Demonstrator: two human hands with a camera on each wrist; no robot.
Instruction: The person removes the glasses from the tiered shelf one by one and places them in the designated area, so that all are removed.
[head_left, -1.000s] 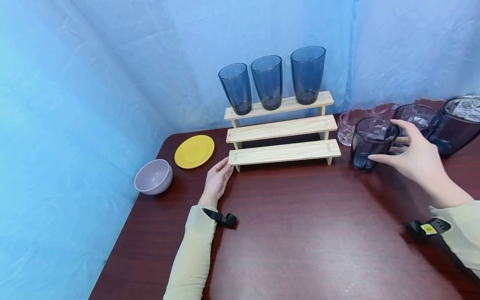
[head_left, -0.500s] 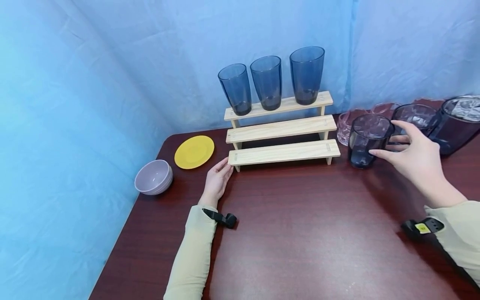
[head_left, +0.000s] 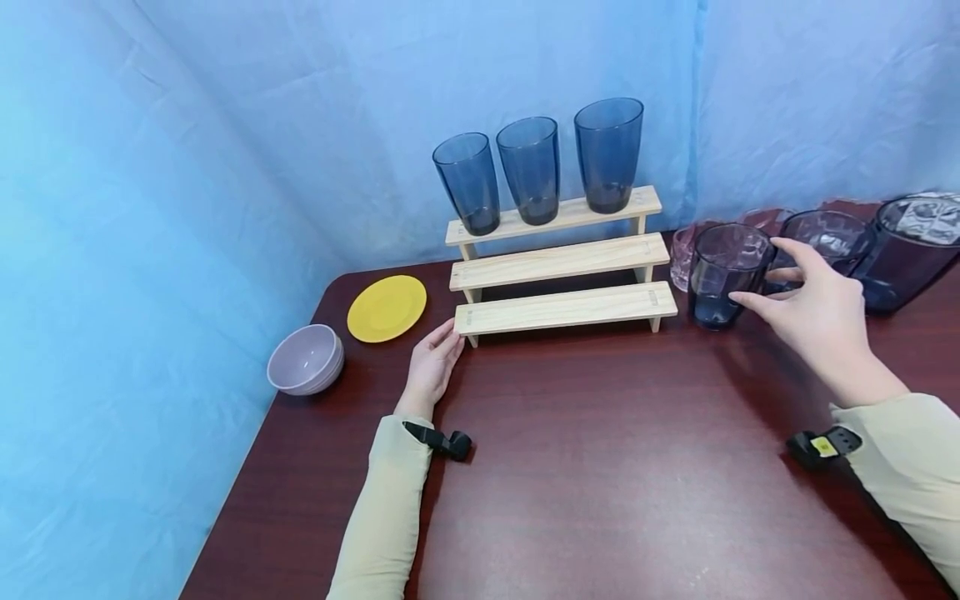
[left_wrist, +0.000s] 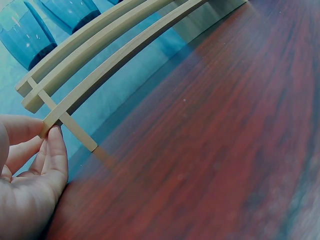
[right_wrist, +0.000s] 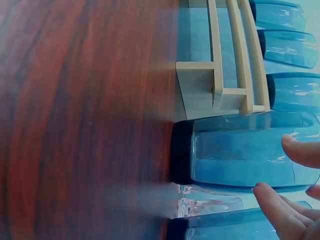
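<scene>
Head view is filled across its lower part by a dark reddish-brown table (head_left: 585,475), on which a pale patch of glare is spread near the middle and a rounded far-left corner is shown. Wood grain is seen running along the surface in both wrist views. Behind the table and along its left side, pale blue cloth (head_left: 300,125) is hung in soft folds, tinged violet toward the right. At the back, a three-step wooden rack (head_left: 566,308) is stood before the cloth, and three blue-tinted glasses (head_left: 528,171) are lined upright along its top step. The left end of the lowest step is pinched by the left hand (head_left: 432,367), its fingertips closed on the board. Just beside the rack's right end, a dark tinted glass (head_left: 727,271) is held mouth upward by the right hand (head_left: 817,317), thumb and fingers clamped on its side and set apart by its width; whether its base is touching the table cannot be told. Behind that hand, a second dark glass (head_left: 828,233) and a large dark vessel (head_left: 907,267) are placed, with pinkish clear glassware (head_left: 681,258) partly hidden nearby. Toward the left edge, a yellow plate (head_left: 386,308) and a lilac bowl (head_left: 306,360) are set near each other. Shadow is cast on the table beneath the right forearm.
</scene>
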